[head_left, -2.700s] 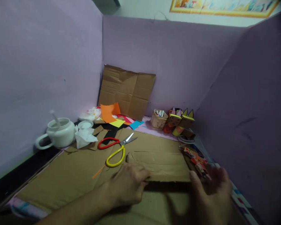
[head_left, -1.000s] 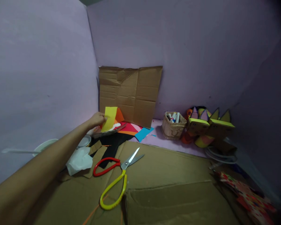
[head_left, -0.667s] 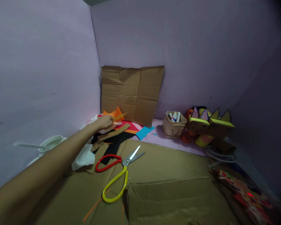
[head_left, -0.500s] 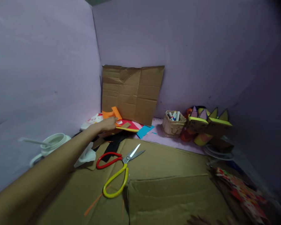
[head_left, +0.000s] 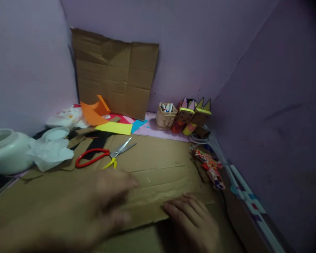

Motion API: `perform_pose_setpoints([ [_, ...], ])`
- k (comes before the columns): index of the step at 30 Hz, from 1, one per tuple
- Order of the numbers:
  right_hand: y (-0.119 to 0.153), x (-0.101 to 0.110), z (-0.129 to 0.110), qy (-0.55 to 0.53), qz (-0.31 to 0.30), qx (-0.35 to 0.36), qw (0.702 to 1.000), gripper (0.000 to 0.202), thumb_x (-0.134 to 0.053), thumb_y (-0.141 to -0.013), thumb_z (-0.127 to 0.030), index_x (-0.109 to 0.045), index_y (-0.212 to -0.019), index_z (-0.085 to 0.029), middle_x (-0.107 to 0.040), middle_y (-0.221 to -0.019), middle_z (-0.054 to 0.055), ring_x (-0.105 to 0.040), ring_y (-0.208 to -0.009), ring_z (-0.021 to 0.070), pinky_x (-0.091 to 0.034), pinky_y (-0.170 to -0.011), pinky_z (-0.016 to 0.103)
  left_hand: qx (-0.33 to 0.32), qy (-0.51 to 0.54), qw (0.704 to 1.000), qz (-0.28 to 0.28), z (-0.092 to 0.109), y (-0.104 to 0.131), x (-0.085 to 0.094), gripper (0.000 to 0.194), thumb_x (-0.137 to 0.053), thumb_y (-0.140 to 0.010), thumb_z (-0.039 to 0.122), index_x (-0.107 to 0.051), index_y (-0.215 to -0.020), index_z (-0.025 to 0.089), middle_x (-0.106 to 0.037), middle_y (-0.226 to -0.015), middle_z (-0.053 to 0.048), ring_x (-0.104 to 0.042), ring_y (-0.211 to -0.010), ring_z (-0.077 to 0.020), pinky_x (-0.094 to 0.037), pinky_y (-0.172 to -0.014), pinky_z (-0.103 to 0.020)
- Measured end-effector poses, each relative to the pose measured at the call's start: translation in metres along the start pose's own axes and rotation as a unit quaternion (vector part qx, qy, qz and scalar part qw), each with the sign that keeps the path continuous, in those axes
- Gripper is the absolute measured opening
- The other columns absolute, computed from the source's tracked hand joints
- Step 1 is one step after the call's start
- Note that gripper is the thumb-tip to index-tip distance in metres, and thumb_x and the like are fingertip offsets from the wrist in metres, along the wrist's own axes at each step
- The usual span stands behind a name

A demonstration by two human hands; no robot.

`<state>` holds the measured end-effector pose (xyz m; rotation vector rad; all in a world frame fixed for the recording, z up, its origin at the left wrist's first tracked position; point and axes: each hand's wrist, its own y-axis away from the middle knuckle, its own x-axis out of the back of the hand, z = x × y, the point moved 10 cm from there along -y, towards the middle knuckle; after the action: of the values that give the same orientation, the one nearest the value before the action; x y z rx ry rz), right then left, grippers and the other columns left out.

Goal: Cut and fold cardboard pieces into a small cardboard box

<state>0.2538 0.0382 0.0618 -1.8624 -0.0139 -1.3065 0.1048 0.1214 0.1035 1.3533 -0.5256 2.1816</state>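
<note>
A brown cardboard piece [head_left: 152, 196] lies over a larger cardboard sheet [head_left: 152, 149], its near edge slightly raised. My right hand [head_left: 195, 219] holds this edge, fingers together on top and thumb hidden. Blurred by motion, my left hand [head_left: 105, 200] is at the piece's left side, with a gap between thumb and fingers and nothing visible in it. Just beyond that hand lie scissors [head_left: 116, 154] with spread blades; the hand partly covers their yellow handle.
Orange paper [head_left: 93, 113], yellow paper [head_left: 116, 128] and blue paper [head_left: 138, 125] lie at the back, before upright cardboard [head_left: 116, 70]. A marker basket [head_left: 165, 117] and paper crafts [head_left: 201, 116] stand right of them. At left are a white jar [head_left: 10, 151] and tissue [head_left: 51, 153].
My left hand has come back from the orange paper to the cardboard piece. Yellow paper now shows more fully. The view has shifted, and my right hand is much more visible.
</note>
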Motion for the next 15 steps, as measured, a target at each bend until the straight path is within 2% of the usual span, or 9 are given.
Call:
perform_pose_setpoints([
  [1,0.000,0.001,-0.006,-0.003,-0.004,0.001,1.000,0.023,-0.047,-0.085,-0.012,-0.062,-0.101,-0.018,-0.072,-0.088,0.003,-0.065,-0.077,0.0149,-0.049,-0.074,0.028,-0.032,-0.012,0.998,-0.051,0.021,0.008,-0.021,0.044,-0.060,-0.066,0.027,-0.061,-0.110,0.031,-0.063,-0.116,0.001,-0.056,-0.105,-0.0222,-0.044,-0.089,-0.032],
  [2,0.000,0.001,-0.012,-0.002,-0.008,0.005,1.000,0.023,-0.046,-0.085,-0.012,-0.062,-0.101,-0.017,-0.072,-0.087,0.003,-0.065,-0.075,0.0144,-0.049,-0.067,0.025,-0.043,-0.036,0.993,-0.107,0.032,0.015,-0.042,0.047,-0.061,-0.063,0.020,-0.061,-0.109,0.031,-0.064,-0.113,-0.001,-0.058,-0.102,-0.0226,-0.045,-0.089,-0.033],
  [3,0.000,0.001,-0.018,0.000,-0.015,0.008,1.000,0.022,-0.045,-0.086,-0.013,-0.062,-0.100,-0.016,-0.072,-0.086,0.003,-0.065,-0.073,0.0137,-0.049,-0.063,0.023,-0.036,-0.058,0.985,-0.159,0.036,0.020,-0.062,0.047,-0.060,-0.062,0.016,-0.062,-0.108,0.028,-0.065,-0.111,-0.003,-0.059,-0.099,-0.0240,-0.047,-0.086,-0.035],
  [4,-0.001,0.000,-0.022,0.003,-0.025,0.012,1.000,0.022,-0.045,-0.087,-0.013,-0.062,-0.099,-0.017,-0.072,-0.084,0.002,-0.065,-0.070,0.0130,-0.049,-0.060,0.022,-0.024,-0.084,0.979,-0.183,0.034,0.022,-0.076,0.048,-0.059,-0.062,0.013,-0.061,-0.109,0.025,-0.065,-0.111,-0.006,-0.060,-0.098,-0.0258,-0.048,-0.084,-0.037],
  [6,-0.001,-0.004,-0.020,0.014,-0.061,-0.007,0.998,0.022,-0.044,-0.086,-0.013,-0.062,-0.097,-0.019,-0.072,-0.083,0.000,-0.065,-0.068,0.0125,-0.049,-0.056,0.021,-0.028,-0.123,0.973,-0.195,0.029,0.022,-0.093,0.051,-0.053,-0.064,0.007,-0.060,-0.112,0.022,-0.063,-0.113,-0.008,-0.059,-0.098,-0.0263,-0.049,-0.082,-0.037],
  [10,0.002,-0.009,0.008,0.035,-0.153,-0.068,0.985,0.028,-0.045,-0.078,-0.009,-0.063,-0.094,-0.023,-0.072,-0.088,-0.001,-0.067,-0.074,0.0146,-0.054,-0.060,0.022,-0.045,-0.134,0.978,-0.151,0.012,0.022,-0.096,0.060,-0.046,-0.062,0.001,-0.057,-0.117,0.024,-0.061,-0.120,-0.006,-0.056,-0.106,-0.0232,-0.046,-0.089,-0.033],
  [13,0.013,-0.013,0.019,0.011,-0.239,-0.054,0.969,0.037,-0.048,-0.074,-0.008,-0.061,-0.104,-0.024,-0.071,-0.098,0.000,-0.067,-0.084,0.0146,-0.055,-0.069,0.020,-0.054,-0.062,0.982,-0.170,0.002,0.025,-0.096,0.060,-0.045,-0.064,0.005,-0.057,-0.117,0.029,-0.063,-0.117,-0.003,-0.058,-0.105,-0.0213,-0.048,-0.086,-0.028],
  [15,0.020,-0.009,0.026,-0.002,-0.253,-0.055,0.966,0.041,-0.050,-0.072,-0.009,-0.058,-0.111,-0.022,-0.070,-0.103,0.002,-0.067,-0.088,0.0149,-0.055,-0.071,0.019,-0.047,-0.003,0.982,-0.184,-0.001,0.023,-0.095,0.057,-0.044,-0.065,0.010,-0.059,-0.115,0.033,-0.065,-0.113,-0.001,-0.061,-0.100,-0.0204,-0.051,-0.081,-0.026],
])
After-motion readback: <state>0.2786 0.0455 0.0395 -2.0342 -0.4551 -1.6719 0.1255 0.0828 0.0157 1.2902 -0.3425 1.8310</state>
